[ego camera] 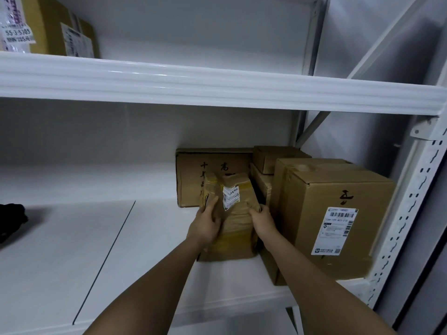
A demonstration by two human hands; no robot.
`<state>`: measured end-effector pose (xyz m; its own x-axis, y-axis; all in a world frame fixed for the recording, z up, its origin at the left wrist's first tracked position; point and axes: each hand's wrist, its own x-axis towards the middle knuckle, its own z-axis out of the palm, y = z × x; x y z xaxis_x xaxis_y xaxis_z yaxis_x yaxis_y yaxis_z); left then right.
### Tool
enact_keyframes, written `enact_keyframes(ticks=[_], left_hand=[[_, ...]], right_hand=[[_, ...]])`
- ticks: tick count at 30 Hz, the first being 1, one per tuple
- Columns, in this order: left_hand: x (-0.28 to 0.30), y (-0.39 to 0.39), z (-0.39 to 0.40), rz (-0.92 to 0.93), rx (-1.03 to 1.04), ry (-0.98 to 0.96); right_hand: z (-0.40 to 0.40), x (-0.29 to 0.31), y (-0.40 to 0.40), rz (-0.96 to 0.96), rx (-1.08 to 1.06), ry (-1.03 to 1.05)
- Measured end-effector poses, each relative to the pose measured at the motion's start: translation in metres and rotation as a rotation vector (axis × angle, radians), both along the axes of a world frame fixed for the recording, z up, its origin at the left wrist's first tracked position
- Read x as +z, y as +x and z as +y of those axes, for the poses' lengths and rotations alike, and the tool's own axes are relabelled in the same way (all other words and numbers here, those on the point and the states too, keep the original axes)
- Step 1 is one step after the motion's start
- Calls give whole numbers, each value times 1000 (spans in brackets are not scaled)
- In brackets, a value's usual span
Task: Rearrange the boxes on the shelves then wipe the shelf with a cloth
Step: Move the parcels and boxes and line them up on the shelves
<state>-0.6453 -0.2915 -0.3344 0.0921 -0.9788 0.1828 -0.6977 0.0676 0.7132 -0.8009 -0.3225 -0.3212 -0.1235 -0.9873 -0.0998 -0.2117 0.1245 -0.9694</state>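
We're gripping the taped parcel [232,213] on the lower shelf [150,238], left hand [205,223] and right hand [262,220] clamping its sides, beside the big labelled box [333,213].

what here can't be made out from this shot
Head view:
- Dark object at left: cut by the frame edge, too dark to identify.
- Small box label: text too small.
- Back box's lower writing: hidden by the taped box and left hand.
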Motion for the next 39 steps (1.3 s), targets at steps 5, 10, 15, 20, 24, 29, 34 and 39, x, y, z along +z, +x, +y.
enact_keyframes(ticks=[5,10,15,20,24,29,34,39], left_hand=[[4,22,6,6,69,-20],[8,56,19,-21,215,7],[11,92,29,-25,267,3],[12,99,41,-185,453,-160],[17,73,54,-325,369,-215],[17,48,59,-570,250,-175],[15,53,61,-777,183,-179],[17,71,64,-748,195,-168]], right_hand=[[4,-5,14,58,-20,-8],[13,-1,39,-100,17,73],[19,-4,58,-7,146,103],[24,-9,69,51,202,111],[24,-9,74,7,194,124],[24,-13,82,-70,219,126],[12,-19,74,-21,114,104],[0,-17,63,-12,-44,-11]])
